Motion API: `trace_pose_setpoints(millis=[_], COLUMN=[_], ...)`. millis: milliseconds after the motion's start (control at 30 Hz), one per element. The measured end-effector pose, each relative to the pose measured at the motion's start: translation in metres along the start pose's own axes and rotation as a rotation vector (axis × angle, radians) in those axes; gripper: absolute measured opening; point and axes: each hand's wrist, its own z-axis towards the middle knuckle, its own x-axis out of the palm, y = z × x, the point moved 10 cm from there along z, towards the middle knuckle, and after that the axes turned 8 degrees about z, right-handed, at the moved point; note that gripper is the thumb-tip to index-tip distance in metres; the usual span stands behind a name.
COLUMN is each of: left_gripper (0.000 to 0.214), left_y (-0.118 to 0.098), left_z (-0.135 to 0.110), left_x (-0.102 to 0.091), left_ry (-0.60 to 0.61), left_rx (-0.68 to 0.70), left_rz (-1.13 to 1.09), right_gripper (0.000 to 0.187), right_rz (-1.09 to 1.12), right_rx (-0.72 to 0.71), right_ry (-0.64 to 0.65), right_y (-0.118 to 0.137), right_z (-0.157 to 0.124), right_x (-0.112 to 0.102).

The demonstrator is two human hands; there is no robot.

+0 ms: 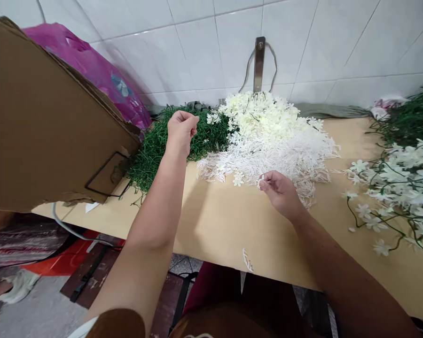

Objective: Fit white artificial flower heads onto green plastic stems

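Observation:
My left hand (181, 129) hovers over a heap of green artificial stems (155, 150), its fingers curled into a pinch; what is between them, if anything, I cannot make out. Low over the table, my right hand (280, 190) pinches a small white flower piece (261, 181) between thumb and fingertips. Just behind it spreads a pile of thin white stamens (282, 157), and farther back lies a mound of creamy white artificial petals (264, 112). One loose white flower (238, 179) rests at the front edge of the pile.
A large cardboard box (49, 126) stands on the left, with a pink plastic bag (88, 61) behind it. White flowers on green stems (409, 183) cover the right side of the table (222, 225). A white sprig (247, 260) lies at the front edge. Another person's leg shows lower left.

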Motion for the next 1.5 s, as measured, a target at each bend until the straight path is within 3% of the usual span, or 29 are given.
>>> trace_pose_setpoints(millis=[133,333,400,467,600,733,900,1100,1500], left_gripper=[0.02,0.022,0.024,0.025,0.021,0.014,0.019,0.029,0.046], left_y=[0.002,0.027,0.035,0.045,0.07,0.084,0.085,0.075,0.09], left_z=[-0.048,-0.141,-0.165,-0.177,-0.182,-0.182,-0.183,-0.187,-0.198], left_x=[0.016,0.072,0.087,0.095,0.093,0.089,0.094,0.099,0.104], left_ry=[0.21,0.735,0.841,0.826,0.633,0.563,0.652,0.756,0.863], left_rx=[-0.016,-0.179,-0.263,-0.367,-0.568,-0.636,-0.514,-0.355,-0.461], left_rz=[-0.048,-0.098,-0.182,-0.272,-0.361,-0.32,-0.149,-0.015,-0.089], right_gripper=[0.03,0.039,0.04,0.041,0.039,0.041,0.045,0.038,0.035], right_rz=[0.075,0.164,0.192,0.215,0.173,0.16,0.264,0.38,0.563], right_rx=[0.011,-0.011,-0.016,0.002,0.06,0.096,0.184,0.301,0.454], right_ry=[-0.022,-0.027,-0.01,0.024,0.12,0.142,0.115,0.183,0.222], right_y=[0.002,0.005,0.005,0.003,-0.004,-0.007,-0.015,-0.027,-0.04], right_z=[-0.001,-0.001,-0.002,-0.003,-0.006,-0.006,-0.003,-0.004,-0.014], right_x=[-0.001,-0.001,0.0,0.005,0.02,0.022,0.015,0.021,0.034])
